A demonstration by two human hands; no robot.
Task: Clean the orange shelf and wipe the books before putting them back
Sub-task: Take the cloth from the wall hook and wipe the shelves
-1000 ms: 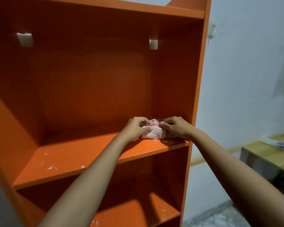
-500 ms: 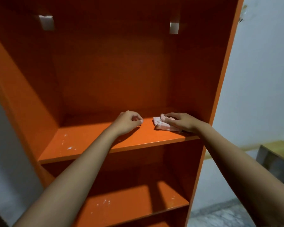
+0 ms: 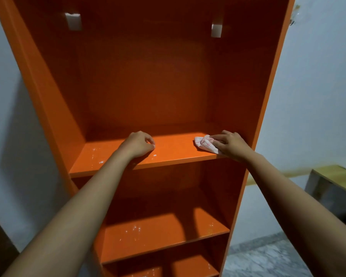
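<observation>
- Since half a second ago the hands have spread apart along the upper board (image 3: 174, 151) of the orange shelf (image 3: 148, 80). The right hand (image 3: 231, 144) has carried the pink-and-white cloth (image 3: 204, 143) to the board's right end.
- The left hand (image 3: 139, 143) rests mid-board, fingers curled on nothing.
- The right hand's fingers lie fairly flat, pressing the cloth down.
- Wiping looks barely begun; white specks (image 3: 97, 156) sit at the board's left end, so a pressed leftward sweep seems next.
- No books are in view.
</observation>
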